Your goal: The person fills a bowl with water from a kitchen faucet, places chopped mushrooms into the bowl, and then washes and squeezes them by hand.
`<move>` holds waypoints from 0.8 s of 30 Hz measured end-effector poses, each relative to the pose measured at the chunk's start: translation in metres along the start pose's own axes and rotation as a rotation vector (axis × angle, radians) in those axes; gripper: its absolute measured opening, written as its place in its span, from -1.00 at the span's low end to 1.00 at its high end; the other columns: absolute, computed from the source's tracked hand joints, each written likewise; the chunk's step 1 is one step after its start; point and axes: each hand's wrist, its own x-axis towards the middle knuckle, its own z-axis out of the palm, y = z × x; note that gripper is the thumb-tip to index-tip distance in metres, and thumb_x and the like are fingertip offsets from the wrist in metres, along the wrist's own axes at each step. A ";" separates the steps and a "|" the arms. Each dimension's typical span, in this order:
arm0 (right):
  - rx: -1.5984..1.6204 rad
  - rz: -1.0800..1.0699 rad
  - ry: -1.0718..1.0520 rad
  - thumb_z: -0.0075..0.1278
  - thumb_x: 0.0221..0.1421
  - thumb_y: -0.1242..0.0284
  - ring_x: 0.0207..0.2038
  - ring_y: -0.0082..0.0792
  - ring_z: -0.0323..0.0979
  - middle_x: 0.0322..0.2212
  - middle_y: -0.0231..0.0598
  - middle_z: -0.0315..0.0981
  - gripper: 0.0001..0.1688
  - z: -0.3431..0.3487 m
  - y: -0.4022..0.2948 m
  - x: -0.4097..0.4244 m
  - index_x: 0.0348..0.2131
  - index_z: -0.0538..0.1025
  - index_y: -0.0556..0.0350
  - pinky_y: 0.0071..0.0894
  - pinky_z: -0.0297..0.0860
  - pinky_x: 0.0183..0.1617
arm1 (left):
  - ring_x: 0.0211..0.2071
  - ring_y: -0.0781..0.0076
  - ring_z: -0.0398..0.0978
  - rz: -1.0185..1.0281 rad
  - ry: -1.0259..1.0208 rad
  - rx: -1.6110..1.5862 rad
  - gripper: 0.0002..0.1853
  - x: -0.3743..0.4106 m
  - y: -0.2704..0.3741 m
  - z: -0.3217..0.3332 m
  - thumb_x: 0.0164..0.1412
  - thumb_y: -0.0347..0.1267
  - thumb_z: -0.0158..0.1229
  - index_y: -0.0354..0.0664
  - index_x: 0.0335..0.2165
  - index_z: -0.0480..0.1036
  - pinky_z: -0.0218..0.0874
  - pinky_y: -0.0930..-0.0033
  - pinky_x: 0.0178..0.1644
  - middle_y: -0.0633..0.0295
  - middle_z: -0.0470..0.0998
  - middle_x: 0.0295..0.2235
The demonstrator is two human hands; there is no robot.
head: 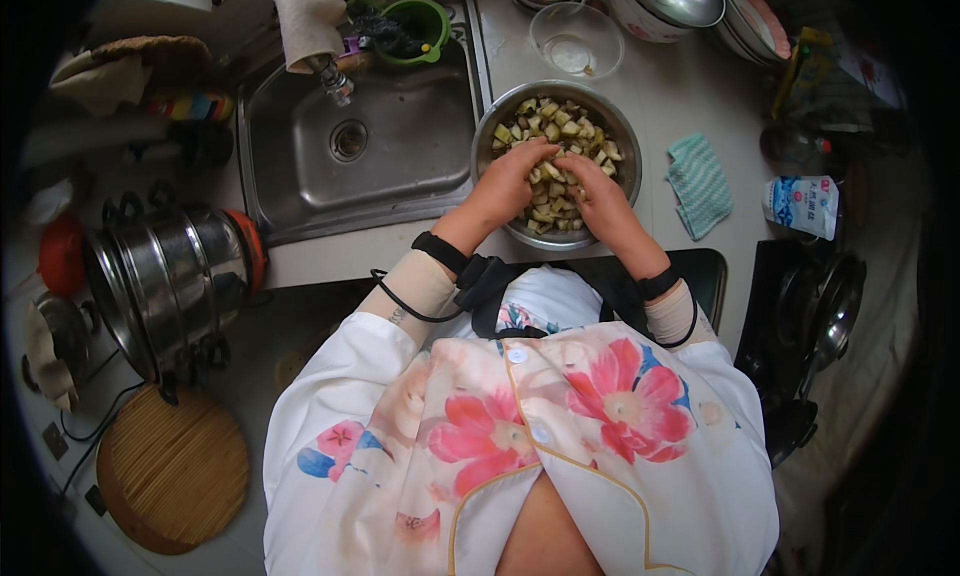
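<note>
A round metal bowl [634, 163] stands on the counter just right of the sink, filled with diced pale green and cream vegetable pieces [553, 207], perhaps eggplant. My left hand [516, 178] reaches over the bowl's left side, its fingertips down among the cubes. From the right, my right hand [596, 193] also reaches in, and the fingertips of both hands nearly meet near the middle. Whether the fingers close on any pieces is hidden. Behind the bowl sits a clear plastic bowl [577, 43] with a small scrap inside.
Left of the bowl is a steel sink [300, 152] with a cloth-wrapped faucet [337, 84] and a green basket [442, 32]. A folded teal-striped cloth [700, 186] lies right. Farther right are a printed pouch [801, 204] and a stove with pans [821, 298]. A steamer pot [176, 276] stands left.
</note>
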 end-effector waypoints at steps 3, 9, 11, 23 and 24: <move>-0.035 -0.015 -0.038 0.02 -0.15 0.69 0.15 0.10 0.17 0.18 0.06 0.08 -0.20 -0.006 -0.010 -0.006 0.14 0.27 -0.03 -0.14 0.18 0.17 | 0.20 0.00 0.17 -0.128 -0.133 -0.200 -0.23 -0.002 0.015 -0.011 -0.12 -0.62 0.16 -0.03 0.14 0.23 0.05 0.22 0.23 -0.08 0.16 0.20; -0.511 0.133 -0.140 0.29 -0.31 0.50 0.15 0.12 0.17 0.23 0.10 -0.06 0.18 -0.016 -0.020 -0.016 0.27 0.04 -0.11 -0.02 0.22 0.13 | 0.19 -0.33 0.05 -0.226 -0.095 0.406 0.16 -0.010 0.012 -0.004 -0.36 -0.41 0.45 0.04 0.24 0.00 0.12 0.03 0.17 -0.25 -0.06 0.24; -0.483 0.202 -0.150 0.31 -0.34 0.49 0.13 0.14 0.17 0.19 0.11 -0.01 0.23 -0.007 -0.008 -0.012 0.28 0.00 -0.08 -0.04 0.23 0.13 | 0.15 -0.24 0.14 -0.326 -0.194 0.402 0.21 -0.005 0.020 0.003 -0.39 -0.40 0.46 0.03 0.25 -0.04 0.11 0.05 0.18 -0.27 0.00 0.21; 0.014 0.014 0.093 -0.14 -0.12 0.76 -0.11 0.10 0.36 -0.22 0.04 0.39 -0.50 0.010 0.013 0.018 -0.11 0.39 0.12 -0.16 0.30 -0.02 | -0.06 -0.13 0.35 -0.100 0.058 0.097 -0.43 0.003 -0.008 0.023 -0.16 -0.65 0.13 -0.19 -0.06 0.30 0.20 0.14 0.03 -0.08 0.41 -0.17; 0.030 0.023 0.087 -0.17 -0.10 0.77 -0.12 0.10 0.37 -0.24 0.03 0.40 -0.52 0.003 0.006 0.018 -0.12 0.40 0.13 -0.17 0.30 -0.02 | -0.04 -0.08 0.36 -0.088 0.102 0.083 -0.43 0.002 -0.001 0.024 -0.15 -0.68 0.08 -0.20 -0.06 0.33 0.20 0.16 0.04 -0.06 0.45 -0.16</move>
